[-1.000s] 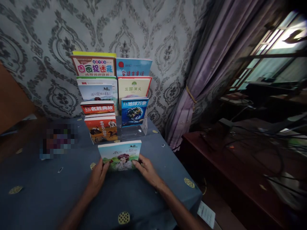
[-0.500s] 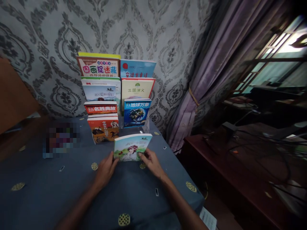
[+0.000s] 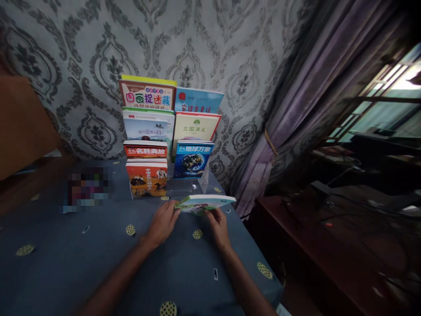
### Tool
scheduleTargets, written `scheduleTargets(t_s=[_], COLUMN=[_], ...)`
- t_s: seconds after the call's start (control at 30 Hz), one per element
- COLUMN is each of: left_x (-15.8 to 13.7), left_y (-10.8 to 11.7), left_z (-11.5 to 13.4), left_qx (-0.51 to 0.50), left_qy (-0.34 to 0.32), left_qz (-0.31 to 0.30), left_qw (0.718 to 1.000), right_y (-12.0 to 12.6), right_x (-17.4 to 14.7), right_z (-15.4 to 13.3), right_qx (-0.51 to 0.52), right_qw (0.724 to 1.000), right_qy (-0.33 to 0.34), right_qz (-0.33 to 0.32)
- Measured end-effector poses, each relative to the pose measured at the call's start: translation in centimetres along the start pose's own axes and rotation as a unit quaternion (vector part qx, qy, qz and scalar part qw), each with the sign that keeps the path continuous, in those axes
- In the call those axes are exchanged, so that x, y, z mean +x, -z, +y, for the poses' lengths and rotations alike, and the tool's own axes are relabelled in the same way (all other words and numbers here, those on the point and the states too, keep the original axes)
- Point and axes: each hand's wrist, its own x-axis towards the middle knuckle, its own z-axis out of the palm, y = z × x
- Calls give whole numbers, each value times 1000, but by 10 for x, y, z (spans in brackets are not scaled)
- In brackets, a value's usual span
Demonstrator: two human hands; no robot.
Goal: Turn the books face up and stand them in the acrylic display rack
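Note:
A thin paperback book (image 3: pixel 205 203) with a pale blue and green cover is held above the cloth, tipped so that its cover looks narrow and its white page edge shows. My left hand (image 3: pixel 165 219) grips its left end, and my right hand (image 3: pixel 217 221) pinches its lower edge, thumb on the cover. Just beyond stands a clear tiered stand (image 3: pixel 180 186) with books in two columns. An orange book (image 3: pixel 148 180) fills the front left tier. Behind the bare front right tier stands a blue book with a globe (image 3: pixel 192 162).
The table (image 3: pixel 115 263) wears a dark blue patterned cloth. A blurred-out patch (image 3: pixel 86 188) lies at left, near a brown cardboard box (image 3: pixel 26 123). A patterned wall rises behind. On the right are a tied purple curtain (image 3: pixel 259 162) and a dark red desk (image 3: pixel 296 237) with cables.
Both hands have moved the book a little to the right, and it has tipped back from facing me to nearly edge-on. The camera view has shifted slightly.

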Motion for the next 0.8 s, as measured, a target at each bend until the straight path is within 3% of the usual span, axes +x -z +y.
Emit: scheduleTargets(t_s=[0.1, 0.2, 0.33, 0.5, 0.8], left_x=[23, 55, 91, 106, 117], left_y=[-2, -10, -33, -58, -59], left_z=[10, 11, 3, -2, 5], left_qx=[-167, -228, -127, -52, 30], left_qy=[26, 72, 57, 42, 50], left_qz=[5, 77, 109, 142, 161], left_qw=[986, 968, 984, 988, 985], right_y=[6, 11, 16, 22, 32], right_x=[5, 10, 13, 14, 17], right_z=[11, 21, 26, 30, 43], right_qx=[35, 73, 114, 111, 93], right_qw=[999, 995, 988, 990, 994], right_qy=[-14, -29, -54, -48, -19], right_qz=[36, 66, 86, 66, 54])
